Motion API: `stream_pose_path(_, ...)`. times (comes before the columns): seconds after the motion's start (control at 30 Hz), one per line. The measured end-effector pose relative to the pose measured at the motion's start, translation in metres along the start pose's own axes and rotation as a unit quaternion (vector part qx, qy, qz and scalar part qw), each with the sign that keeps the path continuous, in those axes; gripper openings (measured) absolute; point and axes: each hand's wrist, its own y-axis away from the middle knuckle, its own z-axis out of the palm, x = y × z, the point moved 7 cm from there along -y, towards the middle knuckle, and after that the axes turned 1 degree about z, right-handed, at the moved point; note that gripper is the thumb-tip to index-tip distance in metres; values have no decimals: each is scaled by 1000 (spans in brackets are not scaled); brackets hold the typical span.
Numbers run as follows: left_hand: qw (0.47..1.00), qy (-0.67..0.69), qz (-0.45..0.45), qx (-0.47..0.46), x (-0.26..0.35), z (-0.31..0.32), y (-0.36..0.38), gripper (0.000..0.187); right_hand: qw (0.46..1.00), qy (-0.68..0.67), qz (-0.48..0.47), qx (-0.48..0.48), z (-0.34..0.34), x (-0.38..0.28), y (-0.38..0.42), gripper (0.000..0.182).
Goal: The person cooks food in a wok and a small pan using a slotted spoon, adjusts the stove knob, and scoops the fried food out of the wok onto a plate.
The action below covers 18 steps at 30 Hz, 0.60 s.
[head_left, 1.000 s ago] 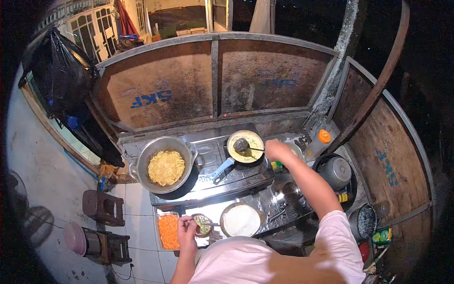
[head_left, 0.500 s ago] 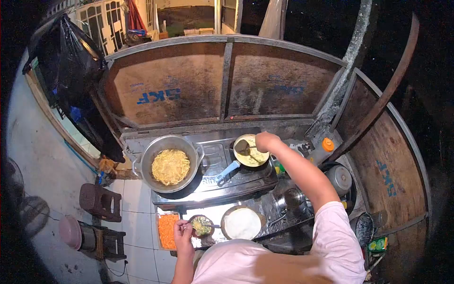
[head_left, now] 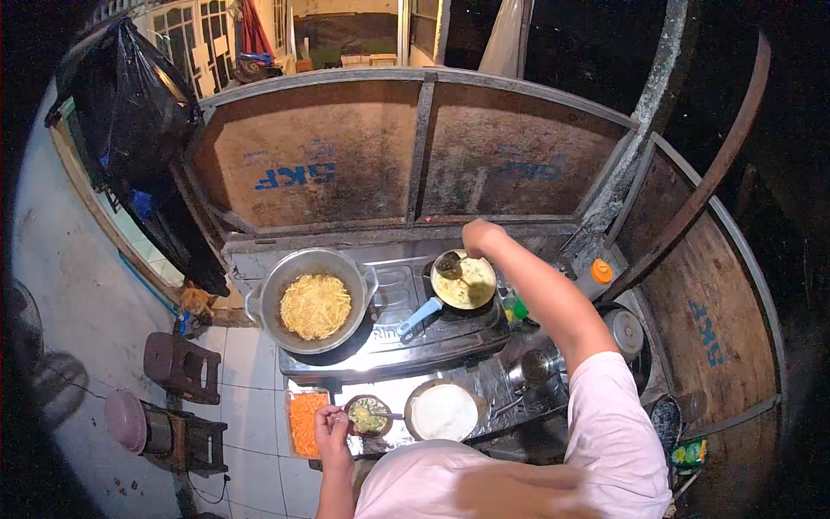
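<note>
My right hand (head_left: 484, 238) reaches across the stove, closed on a dark ladle (head_left: 449, 265). The ladle's bowl is over the left part of a small frying pan (head_left: 470, 290) with a light blue handle. Inside the pan lies a pale yellow layer with green flecks. My left hand (head_left: 333, 427) has its fingers drawn together, between a tray of orange shreds (head_left: 308, 424) and a small brown bowl (head_left: 386, 423) of yellow-green mixture. What those fingers hold, if anything, cannot be made out. A spoon handle (head_left: 394, 416) sticks out from the bowl's right side.
On the stove's left burner stands a big metal pot (head_left: 262, 278) with noodle-like strands frying in oil. A round white stack (head_left: 443, 413) lies on a plate near my body. An orange-capped bottle (head_left: 600, 275) stands at right. Wooden panels (head_left: 328, 164) enclose the back.
My right hand has lifted slightly up and left. The ladle's bowl has turned and shifted a little, showing more of the pan's contents. My left hand stays by the bowl.
</note>
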Motion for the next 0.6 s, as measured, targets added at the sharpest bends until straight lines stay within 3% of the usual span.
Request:
stream_pose_path(0.07, 1000, 1, -1, -2, 5, 4, 3, 20, 1000, 4, -10, 25, -7, 0, -6, 27)
stream_pose_path(0.2, 1000, 17, 0, -26, 7, 3, 4, 18, 999, 39, 13, -21, -20, -5, -6, 32)
stream_pose_path(0.6, 1000, 16, -2, 14, 10, -9, 3, 20, 995, 67, 53, -50, -30, 6, -38, 33)
